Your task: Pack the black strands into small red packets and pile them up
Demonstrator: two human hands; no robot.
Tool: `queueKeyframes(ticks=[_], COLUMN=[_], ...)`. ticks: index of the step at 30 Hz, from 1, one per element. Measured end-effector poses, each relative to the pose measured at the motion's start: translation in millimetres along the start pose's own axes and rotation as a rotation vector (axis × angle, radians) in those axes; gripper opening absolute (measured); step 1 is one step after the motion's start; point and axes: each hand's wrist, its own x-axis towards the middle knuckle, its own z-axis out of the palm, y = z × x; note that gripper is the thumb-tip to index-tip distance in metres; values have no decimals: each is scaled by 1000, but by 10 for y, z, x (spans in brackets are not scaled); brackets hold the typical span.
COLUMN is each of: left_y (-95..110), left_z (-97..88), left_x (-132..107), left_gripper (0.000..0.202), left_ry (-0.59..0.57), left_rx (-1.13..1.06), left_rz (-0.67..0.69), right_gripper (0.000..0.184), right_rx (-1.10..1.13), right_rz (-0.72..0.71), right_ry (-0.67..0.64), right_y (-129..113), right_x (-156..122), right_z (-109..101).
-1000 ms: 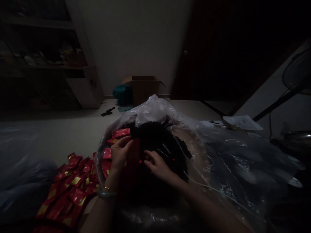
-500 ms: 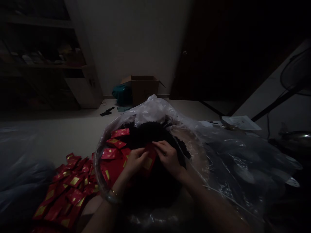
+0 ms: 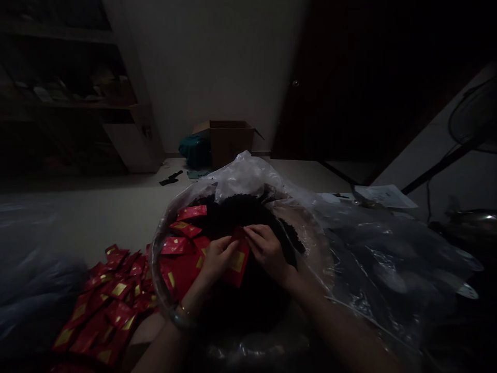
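Observation:
Between my two hands is a red packet with a gold label point(image 3: 237, 262), held over a plastic-lined round container point(image 3: 156, 259). My left hand point(image 3: 218, 258) is closed on the packet's left side, thumb on top. At its upper right edge, my right hand point(image 3: 266, 251) pinches with thumb and fingers. Dark loose material point(image 3: 243, 212), too dim to identify, fills the container below. Several more red packets point(image 3: 174, 245) lie inside along the left rim. Outside, to the left, is a large heap of red packets point(image 3: 116, 295).
Clear plastic sheeting or bags point(image 3: 388, 264) spread to the right. An open cardboard box point(image 3: 232, 142) stands against the wall beside a teal bundle point(image 3: 194, 151). Shelves point(image 3: 70, 103) are at the left, a dark door point(image 3: 330, 93) at the right, papers point(image 3: 384, 196) near it.
The held packet has tilted slightly, so its gold label shows more clearly. Both hands stay almost in the same place.

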Motion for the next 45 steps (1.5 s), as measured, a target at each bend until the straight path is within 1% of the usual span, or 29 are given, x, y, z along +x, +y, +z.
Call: queueKeyframes(ticks=[2, 4, 5, 7, 8, 10, 13, 16, 19, 22, 25, 29, 32, 34, 35, 37, 40, 42, 45], left_y=[7, 7, 5, -1, -1, 6, 38, 60, 38, 14, 48, 142, 160, 131, 107, 50, -20, -35, -18], left_z=[6, 13, 17, 23, 24, 15, -33, -101, -134, -125, -129, -175, -175, -142, -119, -67, -7, 8, 4], left_x=[-11, -23, -30, -41, -45, -47, -37, -12, 14, 28, 24, 2, -17, -24, -24, -20, -11, -14, -37], left_gripper=[32, 30, 29, 28, 27, 26, 28, 33, 45, 54, 52, 38, 32, 29, 28, 24, 22, 23, 23], left_ry=[-8, -24, -35, -60, -73, -89, -96, -114, -112, -121, -160, -158, -100, -26, 13, 68, 90, 120, 197], left_rx=[65, 154, 194, 249, 265, 279, 241, 143, 41, -82, -126, -72, -58, -34, -5, 70, 151, 221, 452], left_rz=[26, 70, 92, 125, 134, 145, 140, 52, -77, -182, -216, -159, -126, -66, -26, 47, 110, 188, 424], right_gripper=[19, 7, 5, 12, 14, 16, 14, 14, 16, 17, 19, 24, 18, 7, 5, 17, 36, 39, 33], right_rx=[14, -2, -20, -44, -43, -12, 58, 96, 74, 48, 62, 98, 110, 103, 103, 123, 209, 273, 393], right_rz=[53, 152, 201, 257, 257, 213, 136, 148, 189, 150, 74, -14, 12, 92, 145, 254, 360, 396, 505], right_ry=[7, -22, -49, -125, -165, -232, -267, -242, -253, -315, -339, -397, -454, -505, -535, -585, -626, -628, -591], right_y=[6, 9, 10, 7, 4, -3, -7, 2, 12, 27, 50, 36, -44, -110, -138, -173, -166, -138, -82], right_x=[5, 17, 24, 39, 47, 68, 117, 165, 176, 154, 133, 138, 150, 151, 149, 142, 138, 143, 151], right_z=[-4, -18, -29, -56, -72, -111, -189, -274, -318, -308, -285, -276, -268, -251, -239, -214, -190, -186, -184])
